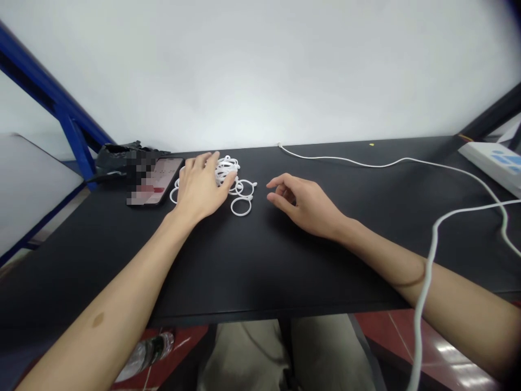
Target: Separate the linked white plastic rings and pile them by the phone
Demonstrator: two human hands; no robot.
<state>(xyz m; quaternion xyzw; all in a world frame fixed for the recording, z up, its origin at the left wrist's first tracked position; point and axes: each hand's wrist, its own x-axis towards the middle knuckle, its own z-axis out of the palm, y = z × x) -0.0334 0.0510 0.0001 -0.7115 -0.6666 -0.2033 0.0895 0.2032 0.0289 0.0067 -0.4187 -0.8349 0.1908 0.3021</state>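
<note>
My left hand [202, 187] lies over a pile of white plastic rings [228, 167], its fingers spread and pointing away from me. The hand covers part of the pile. A single white ring [241, 206], with a small tab, lies flat at the near right side of the pile, and another overlaps just behind it. Right of the rings, my right hand [303, 203] rests at the black table [244, 266]. Its fingers curl loosely with a gap between thumb and forefinger, and nothing shows in it.
A phone [157, 184] and a crumpled black bag [114, 160] lie left of the pile. One white cable [350, 161] runs along the back; another [431, 255] crosses in front of my right forearm. A white box [492, 163] stands at the far right. A bottle [148, 350] is below the table.
</note>
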